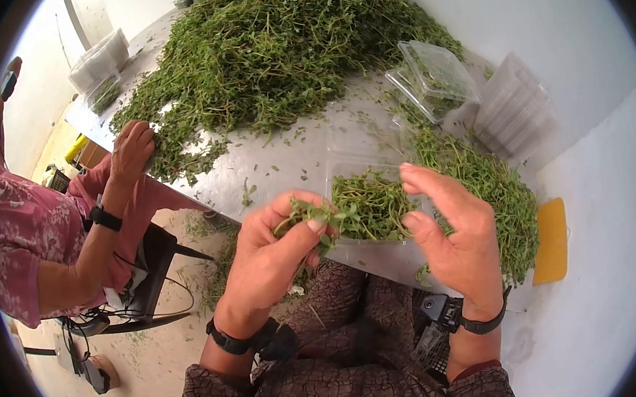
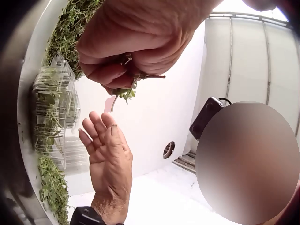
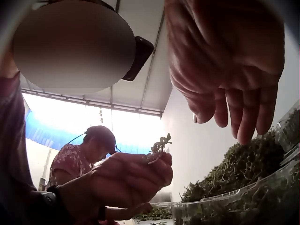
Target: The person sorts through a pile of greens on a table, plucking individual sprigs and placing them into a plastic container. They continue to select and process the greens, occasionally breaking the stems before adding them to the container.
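Note:
My left hand [image 1: 274,253] pinches a small bunch of green leafy sprigs [image 1: 319,212] between thumb and curled fingers. In the left wrist view a few stems and leaves [image 2: 125,93] poke out below those fingers. My right hand [image 1: 456,226] holds nothing; its fingers are extended and parted from the thumb, beside a clear plastic box. That box [image 1: 366,248] sits at the table's near edge, filled with green sprigs [image 1: 370,202], its lid folded back. The right wrist view shows the palm [image 3: 229,51] with fingers pointing down.
A large heap of greens [image 1: 271,54] covers the metal table's [image 1: 285,156] far side. More greens [image 1: 491,201] lie at right, near a filled clear box [image 1: 435,80] and stacked empty boxes [image 1: 514,107]. A yellow board [image 1: 552,241] stands by the wall. Another person [image 1: 55,239] works at left.

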The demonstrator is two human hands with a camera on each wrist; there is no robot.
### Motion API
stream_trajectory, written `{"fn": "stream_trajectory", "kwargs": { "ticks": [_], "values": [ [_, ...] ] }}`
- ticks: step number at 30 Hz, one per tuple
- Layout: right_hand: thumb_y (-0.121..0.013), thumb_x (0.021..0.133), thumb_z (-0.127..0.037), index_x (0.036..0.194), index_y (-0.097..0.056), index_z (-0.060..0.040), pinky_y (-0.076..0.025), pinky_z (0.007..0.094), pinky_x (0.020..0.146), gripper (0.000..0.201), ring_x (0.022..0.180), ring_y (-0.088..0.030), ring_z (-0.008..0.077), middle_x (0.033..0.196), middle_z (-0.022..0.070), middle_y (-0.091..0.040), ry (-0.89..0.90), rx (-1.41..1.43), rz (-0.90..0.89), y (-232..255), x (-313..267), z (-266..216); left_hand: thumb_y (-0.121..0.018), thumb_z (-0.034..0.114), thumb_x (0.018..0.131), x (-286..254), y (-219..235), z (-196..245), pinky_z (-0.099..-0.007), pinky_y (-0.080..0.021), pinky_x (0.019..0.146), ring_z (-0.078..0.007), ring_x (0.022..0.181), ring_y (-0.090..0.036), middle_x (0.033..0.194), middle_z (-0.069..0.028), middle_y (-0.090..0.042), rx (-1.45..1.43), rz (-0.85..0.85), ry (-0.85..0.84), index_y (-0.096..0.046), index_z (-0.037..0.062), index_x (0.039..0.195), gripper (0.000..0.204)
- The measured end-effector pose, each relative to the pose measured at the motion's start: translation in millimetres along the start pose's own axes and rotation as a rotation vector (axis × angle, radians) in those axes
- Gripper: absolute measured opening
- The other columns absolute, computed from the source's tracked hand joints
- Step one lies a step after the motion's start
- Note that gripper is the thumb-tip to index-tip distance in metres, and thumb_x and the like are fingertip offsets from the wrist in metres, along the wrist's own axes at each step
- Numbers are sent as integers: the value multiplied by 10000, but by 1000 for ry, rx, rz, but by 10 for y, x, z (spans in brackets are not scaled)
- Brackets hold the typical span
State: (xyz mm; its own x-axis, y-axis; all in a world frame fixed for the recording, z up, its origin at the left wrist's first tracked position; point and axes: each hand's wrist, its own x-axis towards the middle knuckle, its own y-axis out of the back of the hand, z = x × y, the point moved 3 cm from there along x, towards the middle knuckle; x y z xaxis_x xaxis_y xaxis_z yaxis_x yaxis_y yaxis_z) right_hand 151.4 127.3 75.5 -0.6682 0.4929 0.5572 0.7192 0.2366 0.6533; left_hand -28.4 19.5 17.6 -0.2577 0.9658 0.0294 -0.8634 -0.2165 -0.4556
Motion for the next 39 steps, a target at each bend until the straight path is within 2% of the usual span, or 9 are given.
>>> {"fn": "stream_trajectory", "kwargs": {
  "ticks": [3,12,14,15,18,19,26,32,39],
  "values": [
    [-719,853,-76,1176,-640,8,-555,331,756,343,883,-704,255,1065,168,-707,-108,-18,86,122,-134,85,-595,85,966,85,-88,51,-187,-445,568,-33,690,-553,886,-34,-678,22,-1,-74,-631,32,1100,149],
    [-688,884,-56,1116,-653,24,-548,290,734,248,802,-702,196,988,141,-727,-343,148,181,184,-451,249,-590,71,959,292,-292,-7,-175,-417,555,-18,661,-540,823,-3,-650,359,118,-196,-627,18,1081,138],
    [-687,886,-57,1106,-656,24,-547,290,732,237,796,-702,196,972,139,-727,-363,169,187,160,-511,265,-598,36,934,340,-323,-24,-208,-427,571,-35,657,-534,790,9,-645,747,111,-354,-619,17,1097,165],
    [-686,887,-59,1096,-659,24,-547,289,730,226,790,-701,196,956,137,-727,-379,190,190,150,-539,278,-623,-17,875,348,-391,22,-254,-450,595,-96,672,-547,858,-41,-654,873,69,-449,-603,16,1136,263],
    [-686,886,-51,1083,-658,25,-548,289,722,214,785,-702,199,937,142,-723,-385,148,183,149,-598,297,-642,-46,821,374,-437,-43,-282,-480,635,-166,730,-590,969,-101,-644,963,6,-581,-589,13,1178,366],
    [-686,886,-51,1083,-658,25,-548,289,722,214,785,-702,199,937,142,-723,-386,151,185,151,-616,305,-639,-78,791,344,-441,-13,-296,-502,665,-215,797,-626,1091,-138,-629,998,-45,-443,-573,14,1226,450],
    [-682,876,-26,1045,-657,27,-546,292,699,179,768,-703,210,898,145,-716,-383,126,205,207,-656,310,-634,-102,787,261,-417,34,-303,-525,697,-210,818,-665,1052,-135,-667,948,11,-434,-633,3,1167,394],
    [-689,855,-9,1007,-664,21,-527,296,642,156,719,-688,237,851,148,-700,-351,92,205,208,-705,343,-673,-75,781,228,-371,65,-304,-531,725,-224,853,-686,988,-124,-685,1076,110,-574,-702,11,1024,259],
    [-700,837,-3,969,-674,15,-499,302,552,136,630,-661,238,813,151,-693,-301,112,159,141,-785,336,-759,36,739,239,-586,31,-397,-488,806,-311,914,-638,978,-130,-671,1291,-18,-605,-693,32,1045,313]
  ]
}}
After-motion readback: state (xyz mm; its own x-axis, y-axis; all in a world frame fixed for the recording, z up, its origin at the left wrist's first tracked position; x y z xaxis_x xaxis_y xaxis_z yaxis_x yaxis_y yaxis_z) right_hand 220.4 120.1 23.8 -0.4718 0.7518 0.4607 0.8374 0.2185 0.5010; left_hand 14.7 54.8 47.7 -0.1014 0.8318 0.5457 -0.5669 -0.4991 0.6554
